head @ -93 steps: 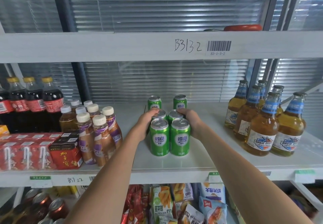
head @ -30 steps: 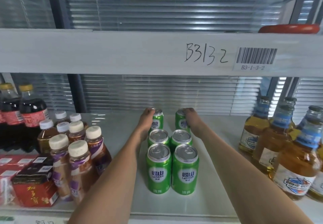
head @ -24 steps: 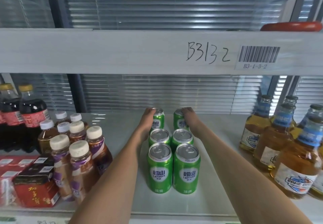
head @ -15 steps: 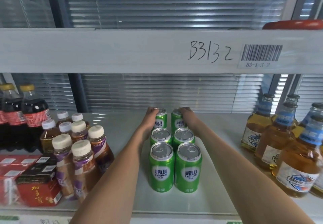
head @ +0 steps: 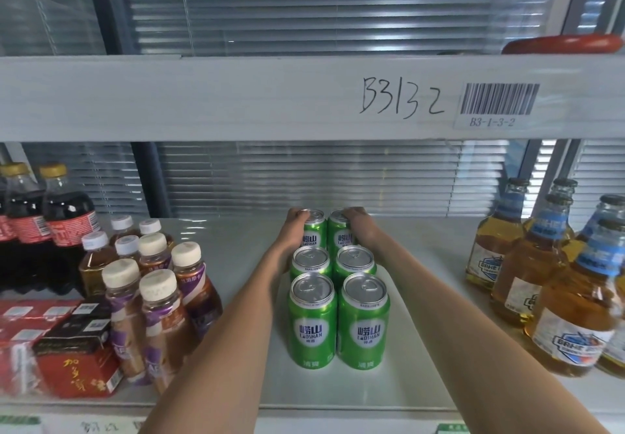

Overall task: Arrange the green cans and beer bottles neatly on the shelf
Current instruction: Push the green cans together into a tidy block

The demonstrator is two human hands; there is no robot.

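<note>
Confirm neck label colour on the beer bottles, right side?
Blue, with pale lettering, on the beer bottles; head view.

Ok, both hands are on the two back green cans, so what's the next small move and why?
Probably slide the back pair forward until it meets the middle pair. The left hand grips the back left can and the right hand the back right can; the pair already stands side by side, in line with the four front cans.

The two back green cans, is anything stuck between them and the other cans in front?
Nothing visible. The left hand and right hand hold the two back green cans, which sit right behind the middle cans. No other item shows between the rows.
</note>
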